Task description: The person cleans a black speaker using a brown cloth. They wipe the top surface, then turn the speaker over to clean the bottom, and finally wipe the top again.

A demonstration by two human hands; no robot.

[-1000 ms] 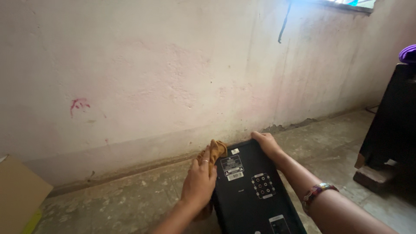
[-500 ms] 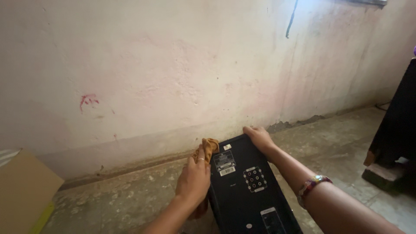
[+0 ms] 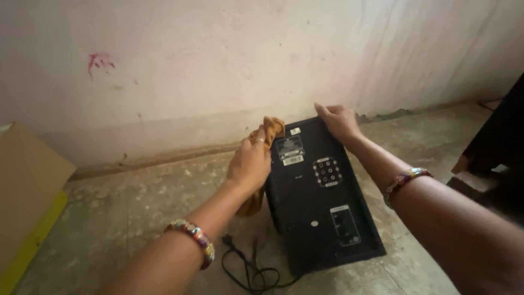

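Black speaker box (image 3: 319,199): left hand (image 3: 250,162) presses cloth (image 3: 261,164) along its edge.

A brown cardboard box (image 3: 24,186) with a yellow-green lower edge sits at the left edge of the frame. Two white rectangular stickers (image 3: 289,151) lie just above centre on the black speaker box (image 3: 322,202), and a white-framed label (image 3: 345,224) right of centre, lower down.

Under my left hand (image 3: 250,164) most of the orange cloth (image 3: 271,128) was buried; only its tip poked out past the fingers. The speaker box's (image 3: 316,196) side beneath that palm stayed hidden. Its label was too small to read. Left of the grip, the cardboard box (image 3: 24,186) ran off the edge.
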